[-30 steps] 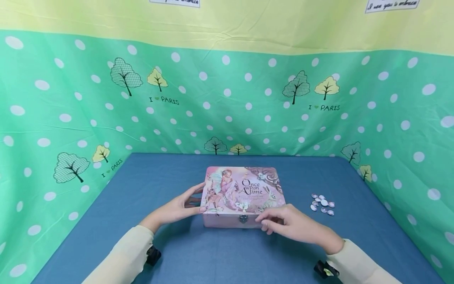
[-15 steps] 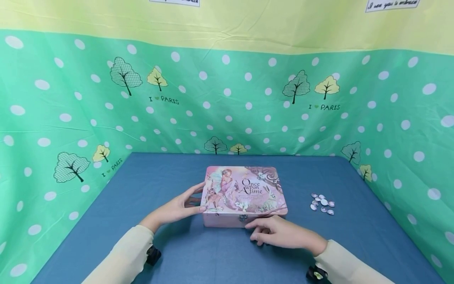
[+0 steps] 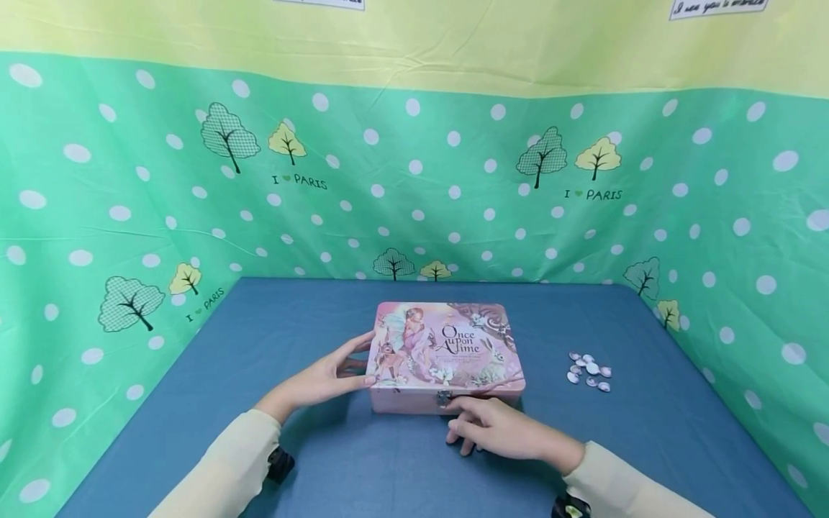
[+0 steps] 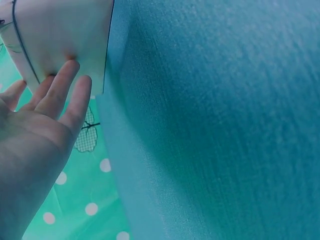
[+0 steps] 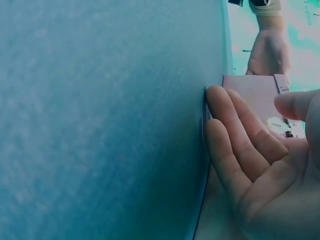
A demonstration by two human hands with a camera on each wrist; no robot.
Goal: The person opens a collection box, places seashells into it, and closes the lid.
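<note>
A pink tin box (image 3: 447, 352) with a fairy picture and "Once upon A Time" on its lid sits closed on the blue table. Its metal clasp (image 3: 443, 398) is at the middle of the front side. My left hand (image 3: 320, 378) touches the box's left side with its fingertips, thumb by the front left corner; the left wrist view shows the fingers (image 4: 60, 90) fairly straight against that side. My right hand (image 3: 499, 429) is in front of the box, its index finger reaching the clasp. The other right fingers (image 5: 240, 140) bend loosely and hold nothing.
Several small shiny round pieces (image 3: 591, 370) lie in a loose group to the right of the box. The blue table (image 3: 304, 316) is walled in by a green and yellow printed cloth (image 3: 414, 144) behind and at both sides.
My right hand has slid left along the front of the box, from near its right front part to the clasp. The left hand and the box have stayed in place.
</note>
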